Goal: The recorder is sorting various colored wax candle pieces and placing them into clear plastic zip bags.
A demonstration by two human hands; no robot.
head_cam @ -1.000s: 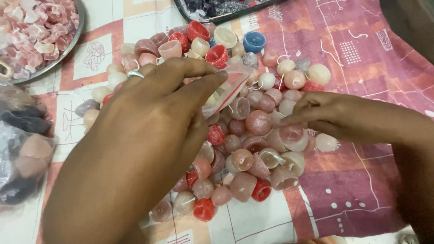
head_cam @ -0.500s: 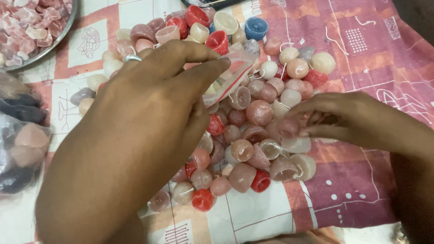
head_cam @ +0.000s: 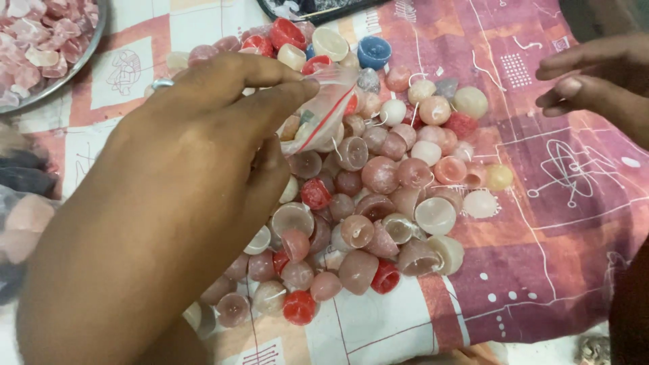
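A heap of small dome-shaped wax candles in pink, red, white and cream lies on a patterned cloth. My left hand, with a ring on one finger, pinches a small clear plastic bag with a red strip above the heap's left side. My right hand is raised at the upper right, away from the heap, with fingers loosely curled and nothing visible in it. A single blue candle sits at the far edge of the heap.
A metal plate of pale pink wax pieces stands at the upper left. Clear bags with more candles lie at the left edge. A dark tray sits at the top centre.
My right hand has lifted off the heap and moved up to the right. Candles it covered now show. My left hand keeps its pinch on the bag, which has shifted slightly left.
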